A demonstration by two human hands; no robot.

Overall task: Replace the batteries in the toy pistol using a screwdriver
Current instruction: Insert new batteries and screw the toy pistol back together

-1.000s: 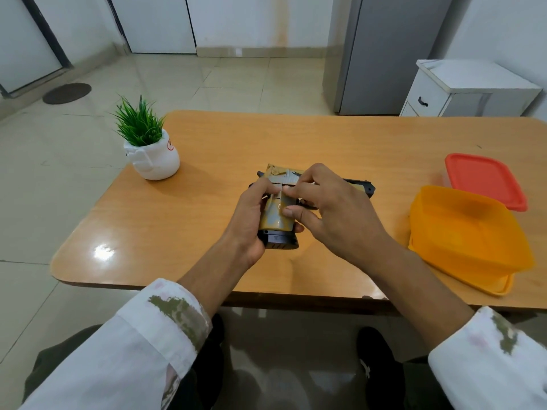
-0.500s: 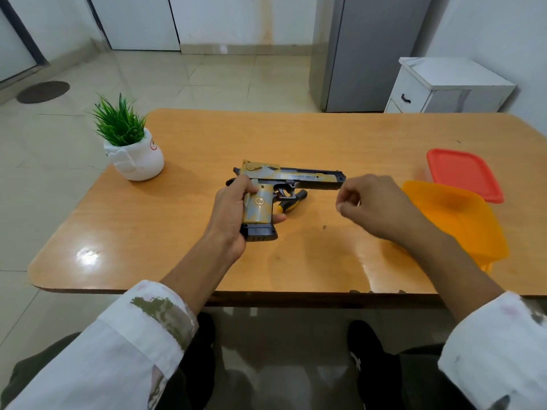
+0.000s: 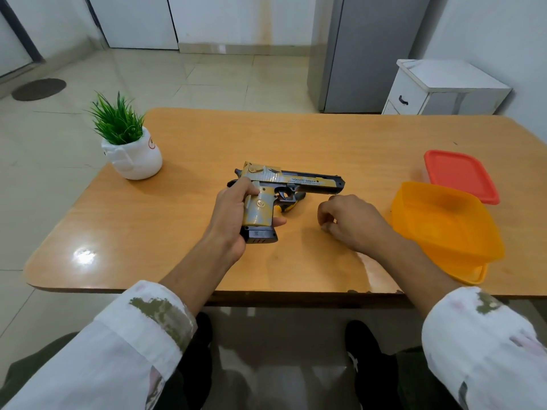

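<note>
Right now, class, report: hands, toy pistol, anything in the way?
Left hand holds toy pistol by the grip, barrel pointing right. Right hand beside it, fingers curled, contents unseen. Black-and-yellow tool handle on table behind pistol; nothing blocking.
</note>
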